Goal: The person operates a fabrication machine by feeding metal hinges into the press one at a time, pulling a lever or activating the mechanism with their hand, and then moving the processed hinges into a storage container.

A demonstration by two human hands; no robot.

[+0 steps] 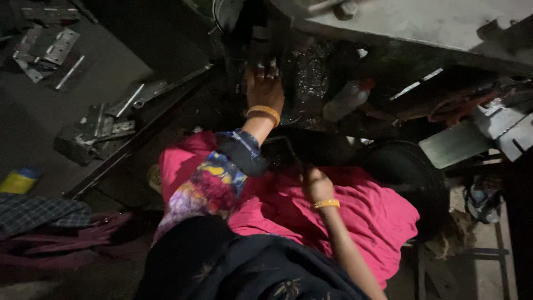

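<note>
Dark patterned fabric (244, 266) fills 6 o'clock, with pink cloth (366, 216) draped over the lap. Left hand (264, 89) reaches to 12 o'clock, fingers curled onto a dark machine part (261, 47), seemingly steadying it. Right hand (316, 186), dead centre, is closed around a thin dark tool (288, 150). Metal hinges (97, 130) lie at 9 o'clock.

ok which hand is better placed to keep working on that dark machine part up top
Probably the left hand: it is already stretched up onto the dark machine part, fingers on it. The right hand sits low over the pink cloth, closed on something dark that I cannot make out.
</note>
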